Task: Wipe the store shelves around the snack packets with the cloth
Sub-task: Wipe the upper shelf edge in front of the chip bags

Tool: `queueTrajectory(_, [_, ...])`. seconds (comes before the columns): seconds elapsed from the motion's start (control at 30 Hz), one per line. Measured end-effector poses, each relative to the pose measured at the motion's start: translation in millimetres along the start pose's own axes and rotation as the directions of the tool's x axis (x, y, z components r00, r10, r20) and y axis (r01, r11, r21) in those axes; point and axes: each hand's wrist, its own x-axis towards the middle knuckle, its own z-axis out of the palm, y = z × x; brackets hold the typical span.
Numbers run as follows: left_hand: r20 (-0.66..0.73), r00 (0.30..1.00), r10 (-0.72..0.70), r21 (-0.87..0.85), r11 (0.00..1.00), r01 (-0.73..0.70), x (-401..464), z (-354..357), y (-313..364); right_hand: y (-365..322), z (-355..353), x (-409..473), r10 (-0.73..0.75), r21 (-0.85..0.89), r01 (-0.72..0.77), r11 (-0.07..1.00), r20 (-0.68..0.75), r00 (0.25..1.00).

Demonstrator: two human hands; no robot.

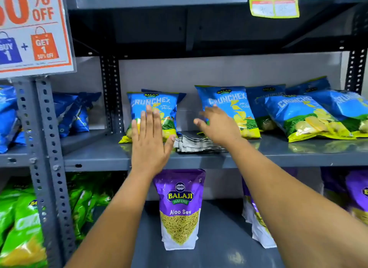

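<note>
There is a single view, from a wide-angle camera worn on the person's head. It faces straight into a grey metal shelf rack (111, 158) and tilts a little downward, so the middle shelf lies about level with the lens, the underside of the shelf above shows at the top, and the lower shelf's board is seen from above. The camera stands close: both bare forearms reach in from the bottom edge and fill much of the lower half. The wide lens bends the grey perforated upright post (45, 148) on the left, and the frame edges look soft, probably from lens distortion.
</note>
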Motion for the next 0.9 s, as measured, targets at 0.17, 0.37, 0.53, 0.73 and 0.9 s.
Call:
queueTrajectory(0.17, [0.028, 0.997, -0.067, -0.007, 0.998, 0.067, -33.4, 28.9, -5.1, 4.8, 30.6, -11.5, 0.122, -0.16, -0.071, 0.985, 0.334, 0.935])
queueTrajectory(0.37, [0.01, 0.995, -0.101, 0.048, 0.994, 0.101, -33.6, 35.5, -4.2, -8.4, 21.5, 6.2, 0.1, -0.305, 0.018, 0.952, 0.366, 0.925])
queueTrajectory(0.53, [0.006, 0.994, -0.11, 0.075, 0.991, 0.109, -33.4, 35.1, -3.3, 6.2, 15.2, 14.4, -0.013, -0.103, 0.085, 0.991, 0.559, 0.829])
queueTrajectory(0.73, [0.052, 0.988, -0.145, 0.023, 0.989, 0.144, -51.2, 30.4, -7.9, 20.1, 32.4, 2.4, -0.101, 0.101, 0.048, 0.994, 0.625, 0.774])
queueTrajectory(0.9, [0.213, 0.963, -0.166, 0.116, 0.983, 0.144, -129.7, 23.5, -46.1, 17.7, 44.4, -4.3, -0.067, -0.073, 0.105, 0.992, 0.403, 0.913])
